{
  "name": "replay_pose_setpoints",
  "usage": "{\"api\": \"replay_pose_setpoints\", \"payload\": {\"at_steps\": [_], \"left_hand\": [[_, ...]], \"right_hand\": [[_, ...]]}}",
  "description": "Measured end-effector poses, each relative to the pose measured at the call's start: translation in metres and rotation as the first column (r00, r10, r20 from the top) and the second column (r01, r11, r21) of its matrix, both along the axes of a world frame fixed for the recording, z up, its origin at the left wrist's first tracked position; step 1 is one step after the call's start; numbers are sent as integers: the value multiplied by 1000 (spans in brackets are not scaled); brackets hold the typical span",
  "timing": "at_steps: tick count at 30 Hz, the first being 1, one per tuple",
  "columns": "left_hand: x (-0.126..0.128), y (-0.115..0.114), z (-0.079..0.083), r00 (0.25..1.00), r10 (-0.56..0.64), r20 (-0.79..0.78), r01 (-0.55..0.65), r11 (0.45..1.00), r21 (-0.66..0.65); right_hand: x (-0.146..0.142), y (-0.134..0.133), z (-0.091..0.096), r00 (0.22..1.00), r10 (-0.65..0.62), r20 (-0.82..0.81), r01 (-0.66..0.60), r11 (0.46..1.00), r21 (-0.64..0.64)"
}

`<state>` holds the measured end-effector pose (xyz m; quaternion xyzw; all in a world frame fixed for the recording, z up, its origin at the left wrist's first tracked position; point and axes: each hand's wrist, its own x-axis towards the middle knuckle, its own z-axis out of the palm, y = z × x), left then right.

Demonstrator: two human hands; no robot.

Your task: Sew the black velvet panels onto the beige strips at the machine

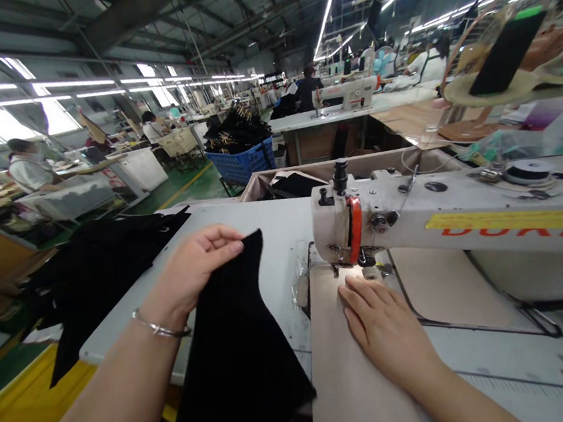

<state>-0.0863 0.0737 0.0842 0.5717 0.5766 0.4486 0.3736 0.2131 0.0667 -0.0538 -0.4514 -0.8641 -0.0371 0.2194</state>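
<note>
My left hand (209, 257) pinches the top corner of a black fabric piece (237, 341), which hangs down over the front of the table. To the right, my right hand (376, 315) lies flat with its fingers stretched out on a beige fabric piece (343, 385). The far end of that piece reaches the presser foot (336, 270) of a sewing machine (463, 203). The fingertips rest just right of the foot. Whether the foot is down on the fabric I cannot make out.
A pile of black fabric (109, 267) hangs over the table's left edge, above a yellow bin (35, 393). Behind the table (279, 237) stands a blue crate (243, 163) heaped with dark pieces. Thread cones (509, 54) rise at upper right. Other people sit at machines farther off.
</note>
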Motion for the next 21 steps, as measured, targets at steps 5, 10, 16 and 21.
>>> {"api": "replay_pose_setpoints", "payload": {"at_steps": [5,10,16,21], "left_hand": [[71,15,-65,903,-362,-231,322,927,-191],[104,36,-112,804,-210,-556,267,963,22],[104,46,-111,731,-210,-649,308,951,39],[104,50,-112,714,-215,-667,306,952,20]], "right_hand": [[2,0,0,1000,9,0,-9,1000,4],[5,0,1,1000,5,-6,-5,1000,-9],[3,0,-1,1000,-6,4,6,1000,-25],[-3,0,-3,999,-34,16,35,999,-27]]}}
